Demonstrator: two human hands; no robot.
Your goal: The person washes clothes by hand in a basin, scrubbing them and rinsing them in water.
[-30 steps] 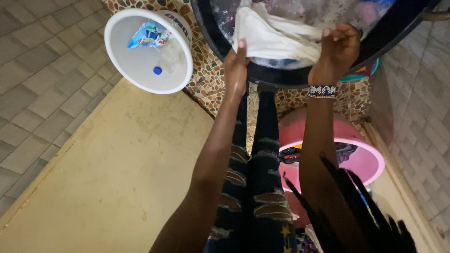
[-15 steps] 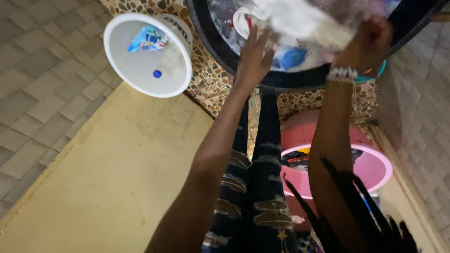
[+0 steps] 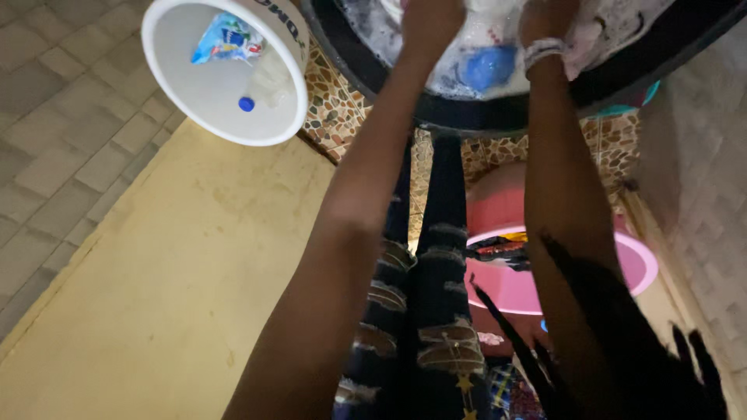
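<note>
To my left, a white bucket [image 3: 226, 74] stands beside the black basin [image 3: 498, 117]; a pink basin [image 3: 607, 272] crowds my right, bare yellow floor [image 3: 179, 295] lies open.

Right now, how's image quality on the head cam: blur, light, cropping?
Head view: dim, warm light, right side falling into shadow; both hands cropped by the top edge, left hand and right hand soft with motion blur over the black basin; white bucket brightest and fairly sharp; dark hair blocks the lower right.
</note>
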